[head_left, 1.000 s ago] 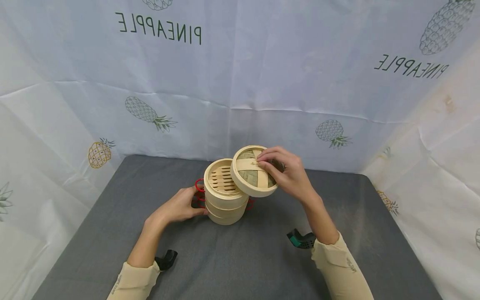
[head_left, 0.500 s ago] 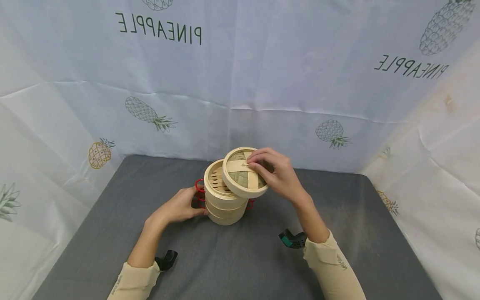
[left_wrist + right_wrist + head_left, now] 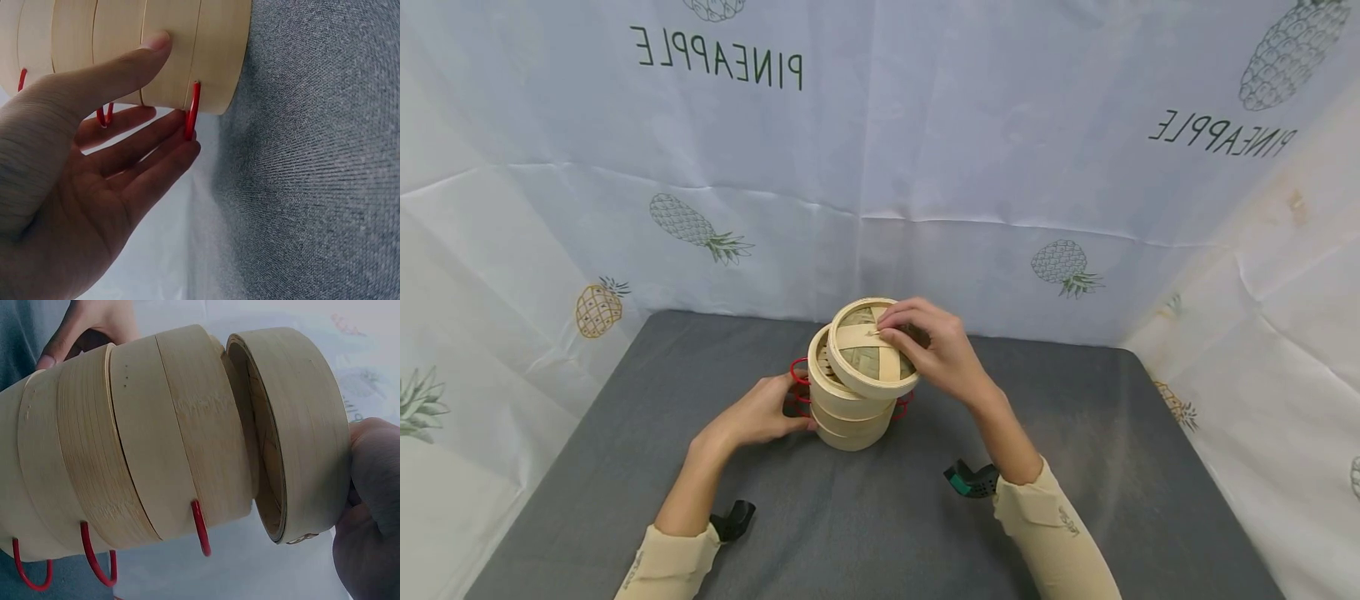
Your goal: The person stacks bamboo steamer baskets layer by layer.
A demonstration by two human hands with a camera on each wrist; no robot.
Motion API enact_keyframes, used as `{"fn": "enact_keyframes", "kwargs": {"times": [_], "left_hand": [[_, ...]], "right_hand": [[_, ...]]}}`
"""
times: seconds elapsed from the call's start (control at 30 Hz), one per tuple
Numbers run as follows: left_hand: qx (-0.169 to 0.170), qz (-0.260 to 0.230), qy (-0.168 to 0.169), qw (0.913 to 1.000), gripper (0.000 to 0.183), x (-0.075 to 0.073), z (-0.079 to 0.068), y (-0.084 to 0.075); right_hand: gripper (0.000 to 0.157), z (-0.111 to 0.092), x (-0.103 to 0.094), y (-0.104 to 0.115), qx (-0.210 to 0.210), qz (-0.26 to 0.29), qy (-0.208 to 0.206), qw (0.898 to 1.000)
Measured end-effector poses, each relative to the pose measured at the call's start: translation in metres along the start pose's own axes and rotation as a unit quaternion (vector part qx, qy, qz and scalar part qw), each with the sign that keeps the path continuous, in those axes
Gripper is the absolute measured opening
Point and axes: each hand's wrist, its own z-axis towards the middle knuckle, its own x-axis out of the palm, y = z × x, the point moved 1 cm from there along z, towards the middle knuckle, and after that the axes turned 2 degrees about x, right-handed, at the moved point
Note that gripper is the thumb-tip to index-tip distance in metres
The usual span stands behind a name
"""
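A stack of round bamboo steamer baskets (image 3: 850, 421) stands on the table, with red loop handles (image 3: 194, 112) on its sides. My left hand (image 3: 762, 410) steadies it from the left. In the left wrist view, the thumb lies on the basket wall and the fingers reach behind, near the red loops. Over the top basket is the woven bamboo lid (image 3: 854, 365), tilted and offset to the right. My right hand (image 3: 934, 346) pinches the lid at the middle of its top. A narrow gap separates lid (image 3: 312, 425) and basket in the right wrist view.
The dark grey table (image 3: 865, 525) stretches out around the stack. Behind it hangs a white cloth (image 3: 925, 167) printed with pineapples. Each wrist carries a black camera, such as the left camera (image 3: 733, 520) and the right camera (image 3: 972, 481).
My right hand has carried the lid leftward and slightly down, so it covers more of the top basket's slatted floor. The left hand and the stack have stayed in place.
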Motion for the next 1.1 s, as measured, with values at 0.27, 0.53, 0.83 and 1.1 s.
{"fn": "enact_keyframes", "kwargs": {"times": [0.27, 0.53, 0.83, 1.1], "left_hand": [[-0.002, 0.006, 0.001, 1.0000, 0.059, -0.001, -0.001, -0.001], [-0.004, 0.009, 0.001, 0.9999, 0.058, -0.001, 0.000, 0.000], [-0.004, 0.011, -0.001, 0.9999, 0.059, -0.001, 0.001, 0.000], [-0.006, 0.010, -0.001, 0.9999, 0.059, 0.000, 0.000, 0.000]], "right_hand": [[0.008, 0.003, 0.011, 0.000, 0.007, 0.003, 0.009, 1.000], [0.007, 0.006, 0.015, 0.000, 0.006, 0.002, 0.010, 1.000], [0.008, 0.008, 0.018, 0.000, 0.011, 0.002, 0.015, 1.000], [0.007, 0.009, 0.022, -0.001, 0.018, -0.003, 0.020, 1.000]]}}
